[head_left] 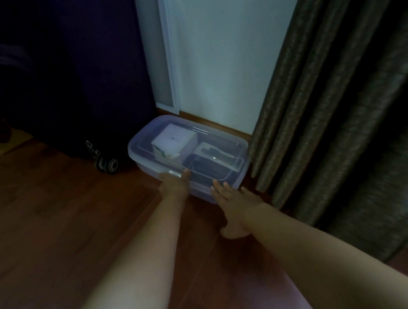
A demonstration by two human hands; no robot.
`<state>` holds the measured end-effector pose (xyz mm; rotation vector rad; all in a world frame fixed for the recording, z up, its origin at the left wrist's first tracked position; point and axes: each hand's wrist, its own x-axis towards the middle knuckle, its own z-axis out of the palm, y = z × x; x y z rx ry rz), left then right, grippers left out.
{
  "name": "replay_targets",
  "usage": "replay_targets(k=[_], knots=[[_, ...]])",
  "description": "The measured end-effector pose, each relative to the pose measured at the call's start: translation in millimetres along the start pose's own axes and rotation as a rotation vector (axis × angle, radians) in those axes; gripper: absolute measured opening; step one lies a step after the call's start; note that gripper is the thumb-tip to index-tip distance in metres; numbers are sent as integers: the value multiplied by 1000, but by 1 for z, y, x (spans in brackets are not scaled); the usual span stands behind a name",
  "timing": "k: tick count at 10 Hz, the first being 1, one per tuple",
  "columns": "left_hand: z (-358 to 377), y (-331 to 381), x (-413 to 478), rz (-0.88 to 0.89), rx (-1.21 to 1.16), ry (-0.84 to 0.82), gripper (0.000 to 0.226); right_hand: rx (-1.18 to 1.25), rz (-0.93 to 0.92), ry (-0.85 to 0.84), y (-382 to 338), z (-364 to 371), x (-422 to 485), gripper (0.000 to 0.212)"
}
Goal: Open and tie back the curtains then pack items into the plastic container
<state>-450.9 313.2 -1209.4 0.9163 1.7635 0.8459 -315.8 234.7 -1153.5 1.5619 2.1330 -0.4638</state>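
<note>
I have the plastic container [190, 156] on the wooden floor [51, 226], tucked into the corner where the white wall [210, 49] meets the floor, with a dark wheeled suitcase [71, 81] just to its left and the heavy grey curtain [334, 111] hanging just to its right. The lid is on, and through it I can make out a white box [174, 140] toward the far left and something dark beside it; I cannot tell what the dark thing is.

My left hand [174, 185] is closed over the near rim at the left, thumb on top of the lid edge and fingers curled under out of sight. My right hand [232, 197] is spread wide and flat, fingertips touching or almost touching the near wall, holding nothing.

I judge the tub to be thin, clear, fairly stiff plastic with smooth sides that would slip under a flat palm. With only a few things inside it should be light, though the contents may slide if I tilt it. The rim lip is the sure place to hold, one hand toward each end of the near long side, so the lid does not flex or pop. The curtain hangs close enough to snag the right end.
</note>
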Motion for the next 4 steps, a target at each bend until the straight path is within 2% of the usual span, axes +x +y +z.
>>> replay_targets(k=[1,2,4], knots=[[-5,7,-18,253,209,133,55,116,13,163,-6,5,-9,67],[-8,3,-30,363,182,159,42,201,2,214,-11,11,-19,64],[-22,3,-63,277,272,212,45,234,-75,333,-24,17,-48,63]])
